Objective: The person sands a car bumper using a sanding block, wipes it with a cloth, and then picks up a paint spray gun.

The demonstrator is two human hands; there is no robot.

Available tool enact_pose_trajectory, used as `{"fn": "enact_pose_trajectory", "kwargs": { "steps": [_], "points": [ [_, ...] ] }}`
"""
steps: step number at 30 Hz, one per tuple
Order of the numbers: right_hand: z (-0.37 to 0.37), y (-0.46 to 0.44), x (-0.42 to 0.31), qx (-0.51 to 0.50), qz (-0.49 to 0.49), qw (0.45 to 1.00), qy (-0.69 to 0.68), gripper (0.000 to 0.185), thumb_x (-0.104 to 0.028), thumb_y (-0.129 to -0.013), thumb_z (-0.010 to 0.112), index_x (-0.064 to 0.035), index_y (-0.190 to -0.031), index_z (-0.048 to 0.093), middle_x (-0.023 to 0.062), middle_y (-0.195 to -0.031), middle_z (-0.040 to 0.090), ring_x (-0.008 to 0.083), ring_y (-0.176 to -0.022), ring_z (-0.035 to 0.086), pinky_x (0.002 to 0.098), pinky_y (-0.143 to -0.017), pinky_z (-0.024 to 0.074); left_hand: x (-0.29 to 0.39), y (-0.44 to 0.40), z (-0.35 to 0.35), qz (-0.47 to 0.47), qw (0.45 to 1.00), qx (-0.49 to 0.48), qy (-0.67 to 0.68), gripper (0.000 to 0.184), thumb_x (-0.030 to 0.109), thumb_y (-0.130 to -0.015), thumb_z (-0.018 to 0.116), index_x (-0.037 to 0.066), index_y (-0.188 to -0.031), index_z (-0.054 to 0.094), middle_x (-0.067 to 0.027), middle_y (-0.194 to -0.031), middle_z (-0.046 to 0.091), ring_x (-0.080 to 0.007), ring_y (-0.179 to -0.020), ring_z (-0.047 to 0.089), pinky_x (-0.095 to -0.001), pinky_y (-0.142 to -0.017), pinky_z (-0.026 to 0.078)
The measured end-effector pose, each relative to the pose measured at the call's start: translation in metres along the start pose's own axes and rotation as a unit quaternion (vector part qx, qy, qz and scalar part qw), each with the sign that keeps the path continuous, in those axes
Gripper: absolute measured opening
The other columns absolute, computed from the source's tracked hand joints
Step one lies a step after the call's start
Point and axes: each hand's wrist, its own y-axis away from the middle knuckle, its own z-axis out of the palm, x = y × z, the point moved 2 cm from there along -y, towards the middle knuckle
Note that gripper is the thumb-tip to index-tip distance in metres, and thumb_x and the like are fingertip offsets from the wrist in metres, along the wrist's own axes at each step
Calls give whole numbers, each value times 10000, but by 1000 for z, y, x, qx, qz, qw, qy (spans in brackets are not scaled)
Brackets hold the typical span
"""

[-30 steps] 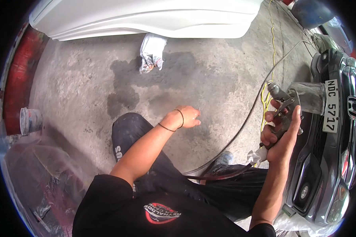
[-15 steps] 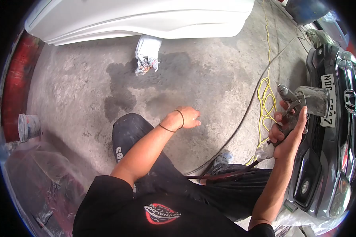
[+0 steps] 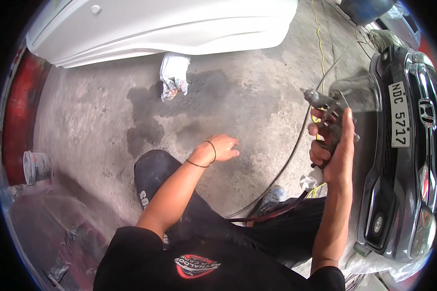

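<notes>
My right hand (image 3: 340,150) is closed around the handle of a spray gun (image 3: 323,103), held up at the right. The gun's nozzle points left, and its grey, dusty cup (image 3: 357,94) sits on the far side, near a dark car's front. White wrapping (image 3: 308,181) shows under the handle, where a dark hose (image 3: 277,217) runs back across my leg. My left hand (image 3: 222,147) hovers over my knee and the floor. Its thumb and forefinger are loosely bent and apart, with nothing seen between them; the other fingers are mostly hidden.
A white car body panel (image 3: 170,29) spans the top, with a crumpled white covering (image 3: 175,72) below its edge. The dark car's bumper (image 3: 386,160) stands close at right. A yellow cord (image 3: 319,39) and hoses cross the floor. A bucket (image 3: 37,167) and plastic sheeting (image 3: 58,228) are left.
My right hand has moved left with the spray gun, away from the license plate, which now shows fully. My left hand has shifted slightly left. The view has also shifted a little.
</notes>
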Motion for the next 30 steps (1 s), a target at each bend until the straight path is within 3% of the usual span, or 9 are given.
{"fn": "enact_pose_trajectory", "kwargs": {
  "steps": [10,15,21,26,30],
  "points": [
    [-26,-85,-22,121,-55,991,-8,728,-737,-1051,578,-52,-1244,734,16,-833,593,36,-516,326,242,-463,280,-10,29,-9,-38,999,37,12,545,421,-1035,675,25,-1409,692,-247,-1326,748,-450,-1253,693,-527,-1057,558],
    [-41,-116,-37,185,-86,979,0,689,-698,-1042,613,-40,-1194,750,79,-912,658,57,-525,349,272,-463,327,-16,32,-3,-42,998,52,3,542,430,-1042,673,30,-1407,692,-242,-1352,737,-441,-1283,679,-523,-1071,552],
    [-28,-115,-83,89,-60,993,57,659,-688,-1041,629,-63,-1210,756,40,-886,661,35,-525,335,242,-469,301,-2,33,-12,-68,997,40,6,543,430,-1042,683,46,-1426,690,-235,-1351,741,-442,-1266,690,-529,-1061,560],
    [-17,-160,-95,4,-18,996,87,674,-717,-1049,604,-70,-1191,727,9,-828,642,26,-496,346,237,-451,290,10,31,-14,-28,997,73,4,534,420,-1034,693,52,-1421,697,-239,-1299,759,-444,-1233,706,-537,-1046,566],
    [-15,-217,-80,65,-56,995,48,656,-716,-1061,572,-79,-1147,703,12,-812,634,36,-482,348,260,-450,300,17,36,-17,-19,997,71,-10,497,390,-1025,700,56,-1393,712,-247,-1264,767,-452,-1208,715,-542,-1028,573]
  ]
}}
